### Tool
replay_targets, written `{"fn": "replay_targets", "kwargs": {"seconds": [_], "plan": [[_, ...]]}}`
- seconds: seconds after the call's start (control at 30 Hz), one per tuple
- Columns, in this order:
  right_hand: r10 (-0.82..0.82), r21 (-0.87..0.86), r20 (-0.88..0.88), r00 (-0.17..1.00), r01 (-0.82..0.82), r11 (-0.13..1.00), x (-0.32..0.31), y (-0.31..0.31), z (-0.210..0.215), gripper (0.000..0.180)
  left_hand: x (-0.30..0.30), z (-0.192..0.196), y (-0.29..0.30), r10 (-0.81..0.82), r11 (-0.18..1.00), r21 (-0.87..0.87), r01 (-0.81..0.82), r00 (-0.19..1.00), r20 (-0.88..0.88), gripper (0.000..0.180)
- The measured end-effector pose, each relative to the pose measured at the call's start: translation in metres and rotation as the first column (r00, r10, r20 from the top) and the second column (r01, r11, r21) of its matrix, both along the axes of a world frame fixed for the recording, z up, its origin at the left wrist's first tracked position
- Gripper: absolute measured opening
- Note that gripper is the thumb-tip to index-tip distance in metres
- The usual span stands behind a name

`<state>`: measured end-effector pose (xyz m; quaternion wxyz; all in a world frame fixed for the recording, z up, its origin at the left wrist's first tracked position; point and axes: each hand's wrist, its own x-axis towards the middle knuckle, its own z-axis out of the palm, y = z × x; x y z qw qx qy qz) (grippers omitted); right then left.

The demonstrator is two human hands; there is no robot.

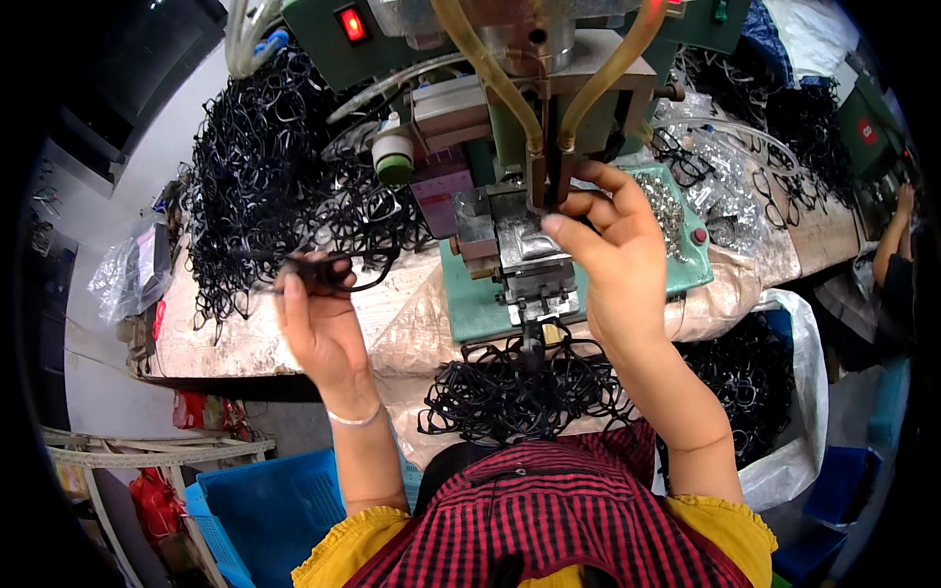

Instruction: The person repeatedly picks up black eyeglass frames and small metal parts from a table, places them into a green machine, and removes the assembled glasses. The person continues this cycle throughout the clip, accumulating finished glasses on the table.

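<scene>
We stand at a bench [225,338] carrying a green machine [314,34], and left of it rises a great pile of black eyeglass frames [245,167]. Under the machine's head lies a green base plate [461,299], with a smaller heap of frames [520,407] in front, nearest us. Our right grip [622,250] is at the machine, thumb and fingers curled beside the dark nozzles [535,178]; we cannot tell whether it closes on anything. Our left grip [323,328] pinches one black eyeglass frame [380,282] in front of the great pile.
</scene>
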<state>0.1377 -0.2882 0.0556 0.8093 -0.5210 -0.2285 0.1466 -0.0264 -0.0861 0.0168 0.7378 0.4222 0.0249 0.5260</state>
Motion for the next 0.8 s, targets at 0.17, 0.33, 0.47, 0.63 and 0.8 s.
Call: {"fn": "replay_targets", "kwargs": {"seconds": [0.17, 0.33, 0.47, 0.63, 0.8], "plan": [[0.013, -0.215, 0.329, 0.944, 0.062, 0.975, 0.012, -0.021, 0.003, 0.040, 0.030, 0.039, -0.054, 0.130, 0.391, 0.911, 0.133, 0.972, -0.198, 0.012], [0.050, -0.557, 0.815, 0.577, 0.756, 0.346, 0.086, -0.062, -0.074, 0.028, 0.059, 0.035, -0.070, 0.185, 0.062, 0.986, 0.156, 0.969, -0.165, 0.024], [-0.069, -0.436, 0.862, 0.502, 0.804, 0.404, 0.102, -0.084, -0.109, 0.013, 0.062, 0.036, -0.067, 0.168, 0.058, 0.981, 0.187, 0.967, -0.194, 0.024], [-0.126, -0.383, 0.849, 0.513, 0.762, 0.523, 0.100, -0.051, -0.092, 0.012, 0.050, 0.036, -0.065, 0.201, 0.066, 0.979, 0.195, 0.958, -0.205, 0.025], [-0.220, -0.414, 0.764, 0.606, 0.723, 0.553, 0.106, -0.077, -0.122, 0.014, 0.019, -0.006, -0.066, 0.506, 0.258, 0.964, -0.065, 0.859, -0.077, 0.036]]}}
